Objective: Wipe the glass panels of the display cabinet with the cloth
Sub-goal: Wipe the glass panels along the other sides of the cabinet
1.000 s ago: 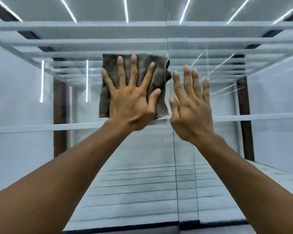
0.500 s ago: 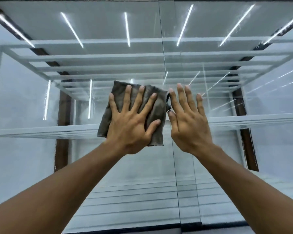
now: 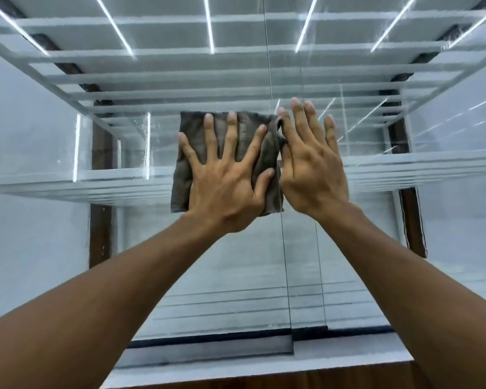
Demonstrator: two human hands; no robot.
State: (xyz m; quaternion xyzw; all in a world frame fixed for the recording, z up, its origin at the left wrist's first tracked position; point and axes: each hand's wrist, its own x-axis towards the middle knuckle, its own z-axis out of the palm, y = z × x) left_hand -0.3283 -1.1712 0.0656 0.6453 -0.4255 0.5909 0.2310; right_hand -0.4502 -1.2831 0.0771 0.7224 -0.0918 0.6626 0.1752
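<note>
1. Left hand [image 3: 225,189]: raised at arm's length, palm forward, laid flat on item 3. My fingers [image 3: 208,136] are straight and spread wide apart, thumb out to the right. Nothing is gripped; the whole palm presses.
2. Right hand [image 3: 312,175]: raised beside the left, palm flat toward the glass. My fingers [image 3: 299,122] are straight, close together and hold nothing. The thumb side lies just beside the cloth's right edge; I cannot tell whether it touches the fabric.
3. Grey-brown square fabric cloth [image 3: 246,127]: pinned flat under my left hand against the cabinet front, level with the inner shelf. Its right edge is rumpled and reaches the vertical seam.
4. Left clear glass panel [image 3: 54,234]: upright front pane, carrying the cloth. Faint streaks and specks show to the left of the cloth.
5. Right clear glass panel [image 3: 446,220]: upright front pane on the other side of the seam. My right hand lies against it.
6. Thin dark vertical seam [image 3: 285,262]: runs top to bottom between the two panels and passes between my hands.
7. Clear glass shelf [image 3: 68,181]: horizontal, inside the cabinet behind the panes, its edge repeated in reflections.
8. Dark brown wooden uprights [image 3: 100,248]: one at the left and one at the right, at the back.
9. White light strips [image 3: 208,23]: several, fanning across the top.
10. Black bottom track [image 3: 208,339]: runs beneath the panels.
11. Brown wooden base [image 3: 292,380]: lowest edge of the view.
</note>
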